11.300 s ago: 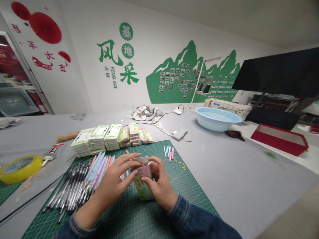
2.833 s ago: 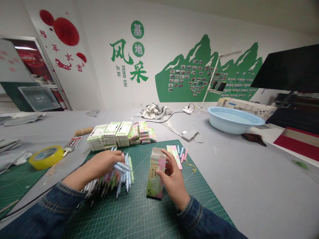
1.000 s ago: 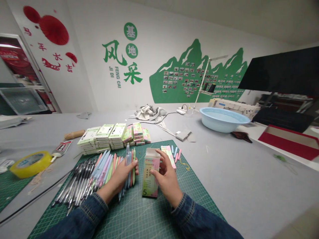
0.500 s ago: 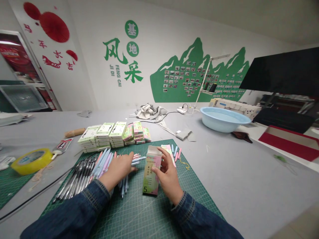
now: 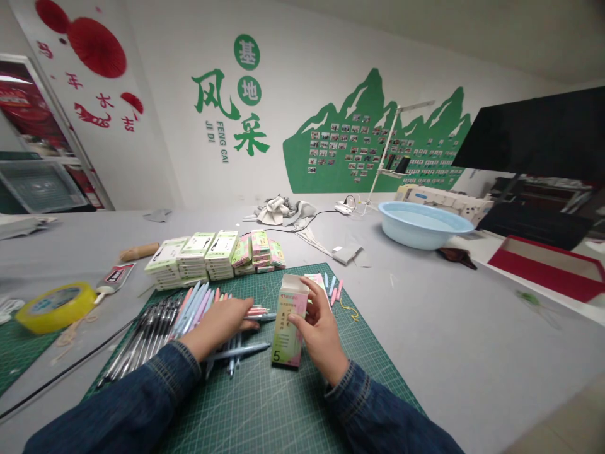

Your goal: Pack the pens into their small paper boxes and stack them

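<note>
At three o'clock in view, a blue basin (image 5: pixel 425 238) is set, with a red box (image 5: pixel 529 265) placed farther out. Red fans (image 5: pixel 97 47) are displayed at ten, a black screen (image 5: pixel 529 135) between two and three.

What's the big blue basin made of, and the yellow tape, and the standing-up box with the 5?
The blue basin looks like smooth plastic, with a thin, softly shiny rim. The tape roll seems to be glossy plastic film, since its yellow side shines. The standing box is probably thin card, with printed sides and a plain, pale inside at the top.
</note>
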`<state>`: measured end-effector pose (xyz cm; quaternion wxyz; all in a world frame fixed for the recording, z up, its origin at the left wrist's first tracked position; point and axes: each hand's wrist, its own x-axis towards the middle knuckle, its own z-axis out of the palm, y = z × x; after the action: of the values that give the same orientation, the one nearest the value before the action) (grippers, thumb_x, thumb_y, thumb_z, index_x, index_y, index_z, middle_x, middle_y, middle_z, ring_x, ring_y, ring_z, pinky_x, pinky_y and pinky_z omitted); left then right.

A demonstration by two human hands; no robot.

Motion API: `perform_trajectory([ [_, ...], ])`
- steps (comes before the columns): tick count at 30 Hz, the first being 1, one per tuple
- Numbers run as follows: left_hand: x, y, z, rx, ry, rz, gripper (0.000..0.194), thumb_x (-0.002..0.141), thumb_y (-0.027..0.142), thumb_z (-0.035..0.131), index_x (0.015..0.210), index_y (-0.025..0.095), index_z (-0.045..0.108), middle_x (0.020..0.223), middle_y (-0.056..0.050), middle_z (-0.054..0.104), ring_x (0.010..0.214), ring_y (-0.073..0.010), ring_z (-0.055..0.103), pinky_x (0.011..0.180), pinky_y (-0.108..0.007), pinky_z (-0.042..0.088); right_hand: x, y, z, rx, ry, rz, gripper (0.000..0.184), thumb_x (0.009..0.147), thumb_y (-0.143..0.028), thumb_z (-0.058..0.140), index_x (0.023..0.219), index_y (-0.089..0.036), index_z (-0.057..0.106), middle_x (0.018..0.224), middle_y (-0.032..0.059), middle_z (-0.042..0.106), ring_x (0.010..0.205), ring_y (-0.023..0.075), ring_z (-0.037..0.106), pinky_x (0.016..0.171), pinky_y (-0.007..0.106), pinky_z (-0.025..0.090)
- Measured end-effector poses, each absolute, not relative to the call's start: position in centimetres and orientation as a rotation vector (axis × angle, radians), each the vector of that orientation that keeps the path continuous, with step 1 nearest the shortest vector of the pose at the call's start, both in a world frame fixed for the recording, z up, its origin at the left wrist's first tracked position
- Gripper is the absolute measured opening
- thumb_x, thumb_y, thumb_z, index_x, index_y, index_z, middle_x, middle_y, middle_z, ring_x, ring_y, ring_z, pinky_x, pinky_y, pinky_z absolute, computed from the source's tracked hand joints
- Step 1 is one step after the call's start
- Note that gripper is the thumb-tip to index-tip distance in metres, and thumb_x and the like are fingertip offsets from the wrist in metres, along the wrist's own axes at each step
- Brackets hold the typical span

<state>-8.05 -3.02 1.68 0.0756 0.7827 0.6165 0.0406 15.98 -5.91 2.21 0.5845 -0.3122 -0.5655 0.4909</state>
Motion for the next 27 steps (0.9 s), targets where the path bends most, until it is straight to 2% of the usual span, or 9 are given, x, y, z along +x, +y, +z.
perform_trajectory([
  [7,-9.1,-2.3,2.6,2.168,1.702,0.460,0.026,0.075,0.046,0.069,0.070,0.022,0.062,0.076,-0.004,0.070,0.078,-0.0247,0.065,0.071,-0.029,0.041,15.9,-5.9,2.2,-0.732,-1.312,1.155,0.070,0.075,-0.007,0.067,0.138,-0.031,0.048,0.127,0.0043,0.061,0.099,0.0206,0.067,0.085,0.033,0.056],
  [10,-9.5,-1.9,3.5,2.012,1.656,0.692,0.034,0.081,0.054,0.062,0.072,0.022,0.058,0.069,-0.001,0.066,0.068,-0.0208,0.062,0.065,-0.028,0.042,15.7,-6.1,2.0,-0.726,-1.304,1.175,0.072,0.074,-0.007,0.067,0.139,-0.031,0.047,0.123,0.0040,0.063,0.097,0.0201,0.067,0.084,0.033,0.056],
  [14,-9.4,-2.5,4.3,1.758,1.574,1.028,0.043,0.088,0.063,0.048,0.086,0.021,0.054,0.075,-0.002,0.064,0.064,-0.0178,0.061,0.065,-0.028,0.047,15.4,-6.4,1.9,-0.712,-1.330,1.182,0.073,0.075,-0.005,0.065,0.140,-0.032,0.047,0.125,0.0040,0.063,0.099,0.0205,0.067,0.086,0.034,0.056],
  [18,-8.3,-4.9,4.7,1.262,1.204,1.384,0.040,0.083,0.051,0.068,0.106,0.021,0.056,0.073,0.004,0.057,0.063,-0.0119,0.053,0.061,-0.022,0.043,15.4,-6.6,2.0,-0.715,-1.366,1.132,0.071,0.076,-0.006,0.064,0.140,-0.031,0.048,0.132,0.0050,0.061,0.107,0.0224,0.066,0.092,0.037,0.055],
  [21,-6.7,-6.3,4.5,1.161,1.051,1.441,0.030,0.081,0.041,0.075,0.095,0.020,0.059,0.072,0.004,0.054,0.067,-0.0108,0.050,0.059,-0.018,0.041,15.4,-6.5,2.2,-0.708,-1.373,1.098,0.069,0.077,-0.006,0.064,0.140,-0.030,0.049,0.139,0.0058,0.057,0.117,0.0247,0.063,0.098,0.040,0.053],
  [23,-5.7,-6.5,4.0,1.190,1.097,1.450,0.028,0.080,0.041,0.076,0.088,0.019,0.060,0.075,0.002,0.055,0.069,-0.0112,0.049,0.052,-0.017,0.037,15.5,-6.4,2.2,-0.704,-1.362,1.085,0.069,0.077,-0.007,0.065,0.140,-0.030,0.049,0.140,0.0058,0.056,0.118,0.0251,0.062,0.099,0.040,0.053],
  [27,-4.4,-5.8,2.4,1.198,1.240,1.385,0.033,0.074,0.044,0.079,0.087,0.018,0.063,0.080,0.001,0.057,0.062,-0.0107,0.047,0.040,-0.017,0.028,15.6,-6.3,2.1,-0.716,-1.337,1.084,0.069,0.077,-0.008,0.065,0.140,-0.031,0.048,0.139,0.0055,0.057,0.116,0.0245,0.063,0.098,0.040,0.053],
])
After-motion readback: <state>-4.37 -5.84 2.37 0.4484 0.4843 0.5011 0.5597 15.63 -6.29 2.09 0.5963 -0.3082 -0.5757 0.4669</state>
